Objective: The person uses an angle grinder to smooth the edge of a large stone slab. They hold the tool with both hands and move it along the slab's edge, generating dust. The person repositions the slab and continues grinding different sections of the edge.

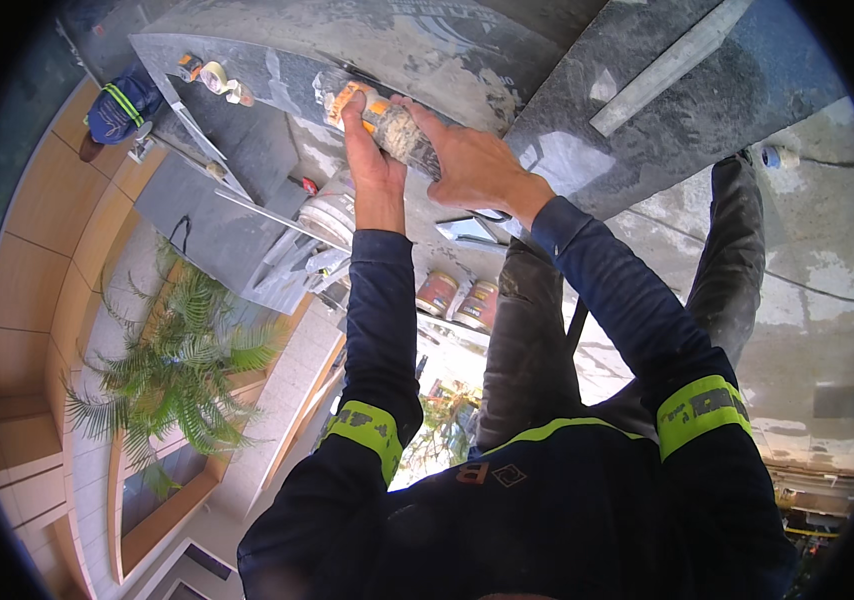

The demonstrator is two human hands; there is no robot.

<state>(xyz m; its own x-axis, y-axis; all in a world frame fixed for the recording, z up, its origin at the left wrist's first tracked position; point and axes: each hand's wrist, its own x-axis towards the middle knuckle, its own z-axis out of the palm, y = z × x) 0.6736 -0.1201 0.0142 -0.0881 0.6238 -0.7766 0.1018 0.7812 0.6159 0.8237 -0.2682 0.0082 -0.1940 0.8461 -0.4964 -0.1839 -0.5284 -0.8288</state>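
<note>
Both my hands grip a stubby orange and dark grey power tool, caked with pale dust, over the edge of a grey slab. My left hand wraps its front part, thumb up along the orange side. Round its rear part, my right hand closes from the right. The tool's far end meets a whitish blur at the slab's surface, so its head and exact type cannot be made out. Several tape rolls lie on the slab to the left.
A larger dark slab bears a long metal strip at the right. Below my hands are a white bucket and paint cans. A cable crosses the floor. Another person is at far left, beyond a palm.
</note>
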